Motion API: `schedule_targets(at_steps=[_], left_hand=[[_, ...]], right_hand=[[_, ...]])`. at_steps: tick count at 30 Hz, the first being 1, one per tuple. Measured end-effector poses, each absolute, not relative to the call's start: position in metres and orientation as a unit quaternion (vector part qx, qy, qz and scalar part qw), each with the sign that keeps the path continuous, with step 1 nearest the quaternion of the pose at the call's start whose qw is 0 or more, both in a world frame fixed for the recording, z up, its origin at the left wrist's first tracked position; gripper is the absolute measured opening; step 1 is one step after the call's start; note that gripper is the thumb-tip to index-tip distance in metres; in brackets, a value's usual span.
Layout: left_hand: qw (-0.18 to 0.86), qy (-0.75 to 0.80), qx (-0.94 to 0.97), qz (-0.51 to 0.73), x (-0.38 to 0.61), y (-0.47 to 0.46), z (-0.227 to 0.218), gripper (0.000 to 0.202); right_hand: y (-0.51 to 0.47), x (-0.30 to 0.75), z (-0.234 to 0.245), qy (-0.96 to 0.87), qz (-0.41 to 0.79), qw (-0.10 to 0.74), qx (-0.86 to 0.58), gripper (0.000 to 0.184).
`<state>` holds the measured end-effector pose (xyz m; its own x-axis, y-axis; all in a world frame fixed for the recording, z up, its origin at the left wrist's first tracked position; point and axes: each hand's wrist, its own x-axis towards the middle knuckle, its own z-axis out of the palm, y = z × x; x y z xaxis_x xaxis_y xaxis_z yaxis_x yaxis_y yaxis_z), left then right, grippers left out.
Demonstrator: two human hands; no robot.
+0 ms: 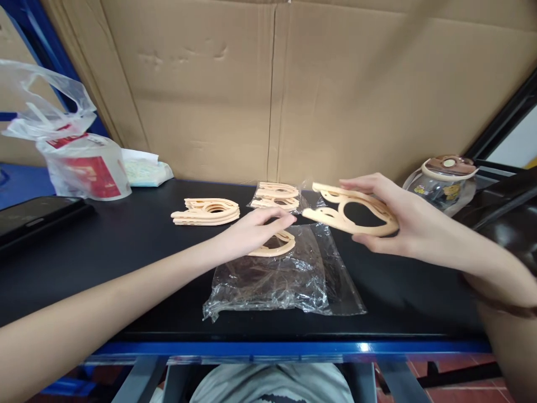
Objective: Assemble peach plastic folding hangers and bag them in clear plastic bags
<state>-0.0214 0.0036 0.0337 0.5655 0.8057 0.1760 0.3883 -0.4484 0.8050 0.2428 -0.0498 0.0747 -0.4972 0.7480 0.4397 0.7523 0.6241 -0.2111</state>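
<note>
My right hand [396, 215] is closed around the rounded end of a cream plastic folding hanger [348, 225], raised above the table with its narrow ends pointing left. My left hand [255, 229] reaches in, thumb and forefinger drawn together; what they pinch, if anything, is hidden. Directly beneath that hand, another cream hanger [279, 249] lies on a clear plastic bag [272, 285], partly covered by the hand. To the left rests a stack of matching hangers [205, 212]. Behind the hands, more hangers lie in a clear wrapper [277, 196].
A black table [168, 291] with a blue front edge carries everything. On the left are a phone-like black device [37, 218], a bagged tub [88, 168] and a tissue pack [145, 168]. A clear jar [440, 182] stands right, near a dark shiny object [503, 224]. Cardboard [201, 101] closes off the back.
</note>
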Motion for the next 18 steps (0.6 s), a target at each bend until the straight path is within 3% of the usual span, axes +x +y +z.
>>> schedule_targets(at_steps=[7,10,18], left_hand=[[0.315,0.383,0.863,0.101,-0.029,0.014,0.027,0.044],[0.279,0.353,0.891,0.057,-0.033,0.019,0.025,0.047],[0.262,0.37,0.891,-0.024,-0.036,0.021,0.025,0.079]], right_hand=[[-0.055,0.271,0.076,-0.884,0.113,0.052,-0.451,0.063],[-0.059,0.264,0.078,-0.881,0.152,0.034,-0.446,0.064],[-0.052,0.235,0.07,-0.904,0.234,0.044,-0.354,0.064]])
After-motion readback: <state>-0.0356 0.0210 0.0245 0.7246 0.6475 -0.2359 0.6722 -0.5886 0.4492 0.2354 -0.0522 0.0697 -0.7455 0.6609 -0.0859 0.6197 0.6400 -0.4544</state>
